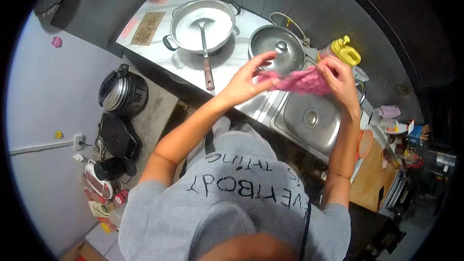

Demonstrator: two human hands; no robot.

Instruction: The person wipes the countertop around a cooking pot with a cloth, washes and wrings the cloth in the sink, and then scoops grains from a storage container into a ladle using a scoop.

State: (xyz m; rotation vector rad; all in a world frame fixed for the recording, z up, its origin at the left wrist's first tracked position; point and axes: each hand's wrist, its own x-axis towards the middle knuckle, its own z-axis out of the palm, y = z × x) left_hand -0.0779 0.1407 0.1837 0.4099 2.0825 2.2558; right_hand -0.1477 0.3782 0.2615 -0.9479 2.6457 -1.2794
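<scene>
A crumpled pink cloth is stretched between my two hands, above the counter and the edge of the sink. My right hand pinches its right end. The other end lies in my left hand, between the thumb and the curved fingers, with the index finger raised off it. Just beyond the cloth sits a round pan with a glass lid, partly covered by my left fingers. The steel sink with its drain is below the cloth.
A wide pot of white contents holds a ladle, its handle over the counter edge. A yellow-lidded bottle stands behind my right hand. A wooden board lies right. A pressure cooker stands on the floor left.
</scene>
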